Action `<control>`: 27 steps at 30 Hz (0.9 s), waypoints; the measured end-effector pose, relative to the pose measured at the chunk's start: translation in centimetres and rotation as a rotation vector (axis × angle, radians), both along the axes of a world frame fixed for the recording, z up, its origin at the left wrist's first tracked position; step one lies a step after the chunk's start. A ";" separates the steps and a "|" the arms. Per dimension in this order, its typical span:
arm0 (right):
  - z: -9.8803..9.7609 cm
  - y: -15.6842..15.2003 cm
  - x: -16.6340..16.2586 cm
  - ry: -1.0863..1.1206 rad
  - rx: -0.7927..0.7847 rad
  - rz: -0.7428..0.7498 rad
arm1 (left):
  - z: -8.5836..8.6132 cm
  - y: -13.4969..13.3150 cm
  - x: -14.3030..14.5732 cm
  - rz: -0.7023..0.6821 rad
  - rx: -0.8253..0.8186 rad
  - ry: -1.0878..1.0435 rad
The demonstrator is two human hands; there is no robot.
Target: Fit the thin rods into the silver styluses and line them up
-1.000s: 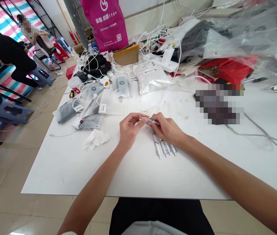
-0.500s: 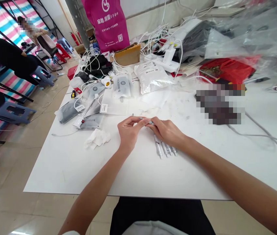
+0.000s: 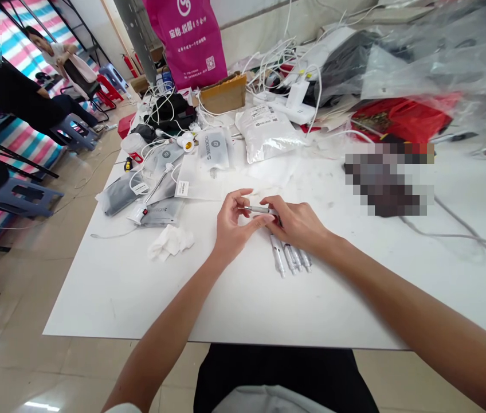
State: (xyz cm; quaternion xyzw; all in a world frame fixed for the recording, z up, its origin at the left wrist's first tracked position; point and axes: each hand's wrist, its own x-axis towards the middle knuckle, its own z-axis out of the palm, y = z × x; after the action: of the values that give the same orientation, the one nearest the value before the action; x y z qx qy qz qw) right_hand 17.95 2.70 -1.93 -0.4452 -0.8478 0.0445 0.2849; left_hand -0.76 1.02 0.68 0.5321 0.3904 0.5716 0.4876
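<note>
Read white Chinese characters, 宝怡.悦馨 with smaller 月子会所 alongside, on the magenta bag (image 3: 193, 49) at the back of the white surface (image 3: 148, 304). See a QR code (image 3: 211, 63) low on its right side, finer lines there too small to read. Find a round logo plus sideways capitals on the grey pouch (image 3: 214, 150); make out an S, cannot settle the rest. Catch only a few capitals on the lower dark pouch (image 3: 161, 213). Note a printed label (image 3: 264, 119) on the white packet (image 3: 271, 139) and a small white sticker (image 3: 183, 188) on the clear sleeve (image 3: 202, 183); cannot read either.

Find the slim pen (image 3: 260, 210) raised between both hands, lying nearly level, with its metal tip towards the left. Pinched at the rear end between thumb and forefinger of the right hand (image 3: 305, 225). At the tip end, see the left hand (image 3: 231, 232) with fingers curled and parted, thumb reaching along below the barrel; cannot tell whether pressing on it. See more pens (image 3: 278, 256) side by side on the surface, just below the right hand, upper ends partly hidden by it. Note crumpled tissue (image 3: 171, 242) left of the left hand, well apart from the pen.
</note>
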 end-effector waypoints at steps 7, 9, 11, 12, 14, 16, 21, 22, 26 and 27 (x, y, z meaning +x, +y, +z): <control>0.0 0.1 -0.3 0.125 0.039 0.004 | -0.2 0.2 -0.1 0.034 -0.015 0.038; 0.2 0.1 -0.3 0.153 0.059 0.056 | -0.4 0.4 -0.2 0.112 -0.072 0.036; 0.6 0.2 -0.3 0.159 0.069 0.127 | -0.4 0.5 -0.3 0.169 -0.100 0.036; 0.7 0.2 -0.3 0.159 0.071 0.158 | -0.3 0.6 -0.4 0.178 -0.105 0.034; 0.9 0.2 -0.3 0.172 0.068 0.199 | -0.2 0.7 -0.4 0.132 -0.111 0.026; 0.8 0.2 -0.2 0.208 0.050 0.206 | -0.1 0.6 -0.4 0.056 -0.121 -0.005; 0.7 0.0 -0.1 0.249 0.036 0.163 | -0.4 0.5 0.1 0.032 -0.133 -0.100; 0.7 0.0 -0.1 0.243 0.055 0.143 | -0.4 0.5 0.1 0.049 -0.137 -0.127; 0.9 0.6 0.2 0.201 0.143 -0.156 | 0.1 1.0 -0.4 0.206 -0.148 -0.286; 0.9 0.9 0.4 0.169 0.143 -0.268 | 0.4 1.1 -0.7 0.233 -0.143 -0.335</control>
State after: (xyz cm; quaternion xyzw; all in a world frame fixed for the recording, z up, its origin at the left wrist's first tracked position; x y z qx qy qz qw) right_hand 18.38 3.57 -1.07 -0.5275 -0.7549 -0.0169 0.3894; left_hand -1.44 2.16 1.04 0.3451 0.4022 0.6754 0.5127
